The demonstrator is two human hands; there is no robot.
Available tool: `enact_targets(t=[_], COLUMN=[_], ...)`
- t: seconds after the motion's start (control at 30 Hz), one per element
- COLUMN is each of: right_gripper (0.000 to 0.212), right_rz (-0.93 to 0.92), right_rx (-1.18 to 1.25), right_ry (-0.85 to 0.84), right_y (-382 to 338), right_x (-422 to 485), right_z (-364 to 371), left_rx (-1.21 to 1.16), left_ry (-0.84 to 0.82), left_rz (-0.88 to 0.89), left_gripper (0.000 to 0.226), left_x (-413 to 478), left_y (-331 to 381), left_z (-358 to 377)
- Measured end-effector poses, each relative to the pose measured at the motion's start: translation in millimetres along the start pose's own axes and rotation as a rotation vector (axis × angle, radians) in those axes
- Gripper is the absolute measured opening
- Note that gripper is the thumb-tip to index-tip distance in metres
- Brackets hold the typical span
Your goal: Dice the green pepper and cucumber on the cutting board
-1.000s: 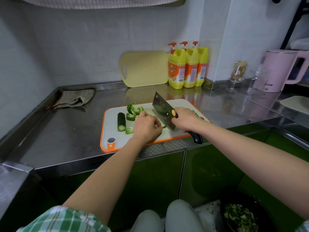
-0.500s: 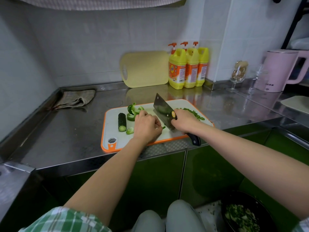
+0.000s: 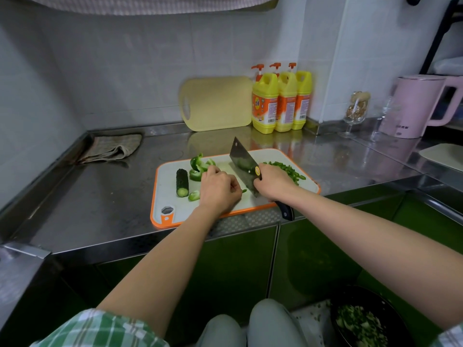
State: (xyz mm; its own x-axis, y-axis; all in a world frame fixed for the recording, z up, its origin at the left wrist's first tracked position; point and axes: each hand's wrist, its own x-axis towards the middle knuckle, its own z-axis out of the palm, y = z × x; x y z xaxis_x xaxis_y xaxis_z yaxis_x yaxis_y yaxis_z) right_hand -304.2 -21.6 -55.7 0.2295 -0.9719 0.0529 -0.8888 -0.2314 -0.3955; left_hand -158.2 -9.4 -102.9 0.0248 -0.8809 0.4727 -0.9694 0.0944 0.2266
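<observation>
While the right hand (image 3: pixel 273 182) is gripping the cleaver (image 3: pixel 244 166) near the cutting board's (image 3: pixel 165 196) front edge, the left hand (image 3: pixel 219 190) is pinning a pepper strip (image 3: pixel 244 190) with curled fingers.

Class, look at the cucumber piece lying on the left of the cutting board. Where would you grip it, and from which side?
Grip the cucumber round its middle, from above, pinching across its width. It lies flat, long axis pointing away, with pepper pieces close on its right and bare cutting board on its left.
</observation>
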Motion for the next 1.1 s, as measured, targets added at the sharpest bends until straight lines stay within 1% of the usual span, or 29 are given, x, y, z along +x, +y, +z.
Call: enact_targets(t=[0.13, 0.23, 0.33, 0.47, 0.57, 0.67, 0.77, 0.83, 0.93, 1.03, 1.1], right_gripper=[0.007, 0.008, 0.006, 0.004, 0.004, 0.008, 0.008, 0.006, 0.004, 0.007, 0.009], right_rz=[-0.026, -0.051, -0.044, -0.013, -0.008, -0.027, -0.034, -0.006, 0.060, 0.155, 0.206], right_rx=[0.019, -0.094, -0.132, -0.015, 0.068, 0.157, 0.185, 0.205, 0.210, 0.190, 0.218], right_ry=[-0.057, -0.136, -0.117, -0.047, -0.027, -0.070, -0.124, -0.162, -0.174, -0.093, -0.027], right_y=[-1, -5, -9, -7, -1, -3, -9, -10, 1, 26, 42], right_x=[-4, -4, 0, 2, 1, -5, -12, -12, -4, 6, 10], right_z=[-9, -12, -3, 2, -2, -9, -8, -2, -1, -12, -19], left_rx=[0.006, -0.016, -0.017, -0.012, -0.067, -0.074, -0.033, 0.035, 0.079, 0.076, 0.079], left_ry=[0.003, 0.005, 0.010, 0.003, -0.014, 0.045, 0.121, 0.142, 0.087, 0.059, 0.032], left_rz=[-0.004, -0.014, -0.019, -0.023, -0.030, -0.035, -0.072, -0.089, -0.132, -0.178, -0.192], left_gripper=[0.017, 0.018, 0.018, 0.019, 0.018, 0.018, 0.016, 0.022, 0.034, 0.038, 0.040], left_x=[1, 1, 1, 1, 1, -1, -5, -8, -12, -13, -12], left_y=[0, 0, -1, -2, -4, -8, -12, -14, -16, -16, -17], left_z=[-1, 0, 0, 1, 1, -1, -4, -5, -5, -5, -5])
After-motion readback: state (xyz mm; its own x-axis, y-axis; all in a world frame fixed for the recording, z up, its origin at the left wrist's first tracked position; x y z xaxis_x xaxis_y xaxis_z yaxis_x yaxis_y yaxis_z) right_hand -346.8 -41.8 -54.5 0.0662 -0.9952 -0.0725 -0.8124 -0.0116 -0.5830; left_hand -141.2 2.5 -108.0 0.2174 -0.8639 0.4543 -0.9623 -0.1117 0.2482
